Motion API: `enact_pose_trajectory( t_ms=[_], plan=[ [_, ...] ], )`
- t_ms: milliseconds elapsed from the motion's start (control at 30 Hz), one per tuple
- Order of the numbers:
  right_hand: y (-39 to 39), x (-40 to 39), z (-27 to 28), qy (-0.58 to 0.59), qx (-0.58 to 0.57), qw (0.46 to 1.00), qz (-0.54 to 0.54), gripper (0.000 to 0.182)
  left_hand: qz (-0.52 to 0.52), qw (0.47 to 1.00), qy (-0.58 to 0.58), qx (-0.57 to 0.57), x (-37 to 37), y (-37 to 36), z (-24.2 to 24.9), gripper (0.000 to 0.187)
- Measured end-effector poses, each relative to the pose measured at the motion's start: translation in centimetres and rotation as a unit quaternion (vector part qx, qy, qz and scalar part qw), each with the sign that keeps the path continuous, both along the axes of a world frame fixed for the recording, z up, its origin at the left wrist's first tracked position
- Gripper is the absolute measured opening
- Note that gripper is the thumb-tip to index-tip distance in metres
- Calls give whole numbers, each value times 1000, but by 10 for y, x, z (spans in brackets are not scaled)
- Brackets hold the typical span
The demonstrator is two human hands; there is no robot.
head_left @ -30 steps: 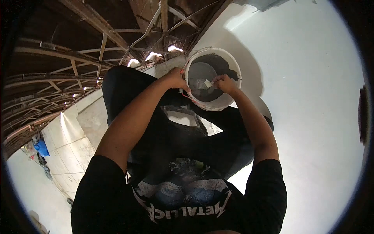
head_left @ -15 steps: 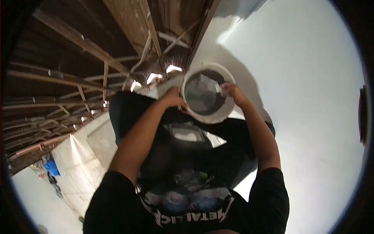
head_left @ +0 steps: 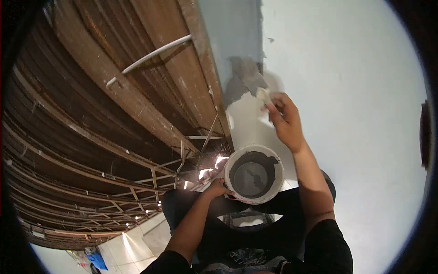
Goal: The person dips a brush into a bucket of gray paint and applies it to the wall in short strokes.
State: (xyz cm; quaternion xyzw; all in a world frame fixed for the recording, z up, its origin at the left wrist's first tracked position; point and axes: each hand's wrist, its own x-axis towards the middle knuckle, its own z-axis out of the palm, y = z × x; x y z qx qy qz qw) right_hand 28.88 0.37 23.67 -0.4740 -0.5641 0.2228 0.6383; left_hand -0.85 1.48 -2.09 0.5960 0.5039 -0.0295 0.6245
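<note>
I see my right hand clenched around the handle of a putty knife, its blade pressed flat to the wall beside the timber framing. The blade looks thin and springy, best held by the handle. My left hand grips the rim of the bucket; with wet filler inside, it is probably heavy and slippery.

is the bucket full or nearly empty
Nearly empty: the bucket, steadied by the left hand, shows only a grey smeared coating on its inner walls and bottom.
</note>
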Motion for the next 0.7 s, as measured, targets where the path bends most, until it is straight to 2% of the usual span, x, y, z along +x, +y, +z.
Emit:
enact_pose_trajectory(
  t_ms=[33,100,200,267,300,433,500,600,700],
  plan=[
    [11,-7,7,-22,50,998,-44,21,23,1000,-13,2,9,-8,41,80],
    [35,-22,20,-65,145,979,-130,24,20,999,6,29,15,-13,55,82],
    [57,-32,30,-214,207,919,-259,34,10,995,56,82,11,-11,29,79],
    [63,-44,41,-212,154,923,-281,42,-15,993,50,105,10,-12,29,77],
    [66,-47,45,-212,128,924,-290,46,-27,995,34,94,10,-12,35,76],
    [83,-49,35,-276,138,902,-303,50,-20,996,-6,88,13,-17,44,67],
    [81,-53,19,-323,126,887,-304,51,-4,998,-36,43,5,-11,18,68],
    [74,-58,-8,-332,30,911,-242,48,-13,999,-18,26,6,-7,12,70],
    [64,-49,-22,-324,20,921,-217,44,-12,1000,-18,19,7,-7,13,72]
  ],
)
